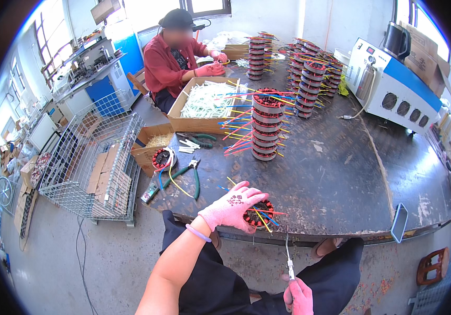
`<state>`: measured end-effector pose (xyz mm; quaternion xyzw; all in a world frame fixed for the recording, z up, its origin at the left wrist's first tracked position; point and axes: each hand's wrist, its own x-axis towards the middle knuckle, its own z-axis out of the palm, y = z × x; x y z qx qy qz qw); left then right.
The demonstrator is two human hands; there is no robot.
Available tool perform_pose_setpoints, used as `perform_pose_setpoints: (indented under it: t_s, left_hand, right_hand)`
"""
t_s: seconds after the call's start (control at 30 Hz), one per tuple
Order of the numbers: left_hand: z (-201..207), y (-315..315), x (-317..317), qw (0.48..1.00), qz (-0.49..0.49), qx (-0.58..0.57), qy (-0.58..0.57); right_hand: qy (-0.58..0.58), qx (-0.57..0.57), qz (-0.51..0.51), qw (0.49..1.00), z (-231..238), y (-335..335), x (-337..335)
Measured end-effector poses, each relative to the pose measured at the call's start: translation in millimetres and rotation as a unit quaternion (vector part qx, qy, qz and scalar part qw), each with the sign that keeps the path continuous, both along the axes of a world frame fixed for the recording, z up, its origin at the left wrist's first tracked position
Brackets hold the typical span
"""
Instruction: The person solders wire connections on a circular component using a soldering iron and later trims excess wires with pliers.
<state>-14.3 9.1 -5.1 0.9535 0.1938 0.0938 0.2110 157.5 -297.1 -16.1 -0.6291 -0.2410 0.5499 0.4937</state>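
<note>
The left hand (231, 206), in a pink glove, is pressing down flat over a wound motor stator (258, 214) sitting at the near edge of the dark counter (330, 178), fingers spread and cupping its top and side, with red, yellow and blue lead wires (265, 216) poking out from under the palm. Down below the counter edge, the right hand (299, 295), also gloved in pink, is clenching around the handle of a thin metal tool (289, 258) that is pointing straight up toward the stator, its tip ending just under the counter's rim; what kind of tool it is cannot be told from here. To the left on the counter, green-handled pliers (189, 177) are lying open beside another stator (161, 158) with loose wires. Farther back, a tall stack of stators (267, 126) is standing in the middle of the counter with coloured leads fanning out, and more stacks (309, 79) are crowding behind it. A cardboard box of white sleeves (206, 102) is sitting to the left of the stack. Across the counter, a second person in a red jacket (170, 60) is working with pink-gloved hands. A wire mesh cage (91, 163) is standing on the floor at left, and a white and blue machine (398, 86) is resting at the far right.
</note>
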Motion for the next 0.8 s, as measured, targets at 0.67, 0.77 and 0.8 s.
perform_pose_setpoints:
  t_s: [0.67, 0.77, 0.8]
  left_hand:
    - [0.7, -0.9, -0.1, 1.000, -0.005, 0.001, -0.013]
    - [1.2, -0.8, -1.1, 1.000, -0.004, 0.003, -0.014]
    - [1.6, -0.9, -1.9, 1.000, -0.003, 0.003, -0.011]
  right_hand:
    - [0.011, 0.006, 0.003, 1.000, -8.8, -2.0, 1.0]
    - [0.008, 0.010, 0.000, 1.000, -8.4, -1.2, -0.9]
    - [0.009, 0.012, 0.001, 1.000, -7.7, -0.8, -1.2]
